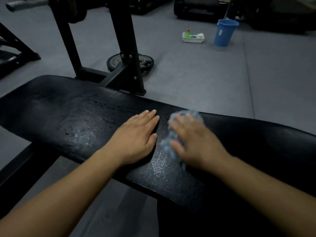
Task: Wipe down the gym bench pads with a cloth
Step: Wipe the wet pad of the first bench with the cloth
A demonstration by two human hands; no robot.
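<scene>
A long black bench pad (71, 117) runs across the view, cracked and shiny with wet streaks near the middle. My left hand (138, 135) lies flat on the pad with straight fingers. Just right of it, my right hand (193, 142) presses a blue cloth (183, 114) onto the pad; hand and cloth are blurred. The cloth pokes out beyond the fingertips and under the palm on its left side.
Black rack uprights (126, 48) and a weight plate (145, 63) stand on the grey floor behind the bench. Farther back right are a blue bucket (224, 33) and a white tray of supplies (193, 37). The bench frame (22, 168) runs lower left.
</scene>
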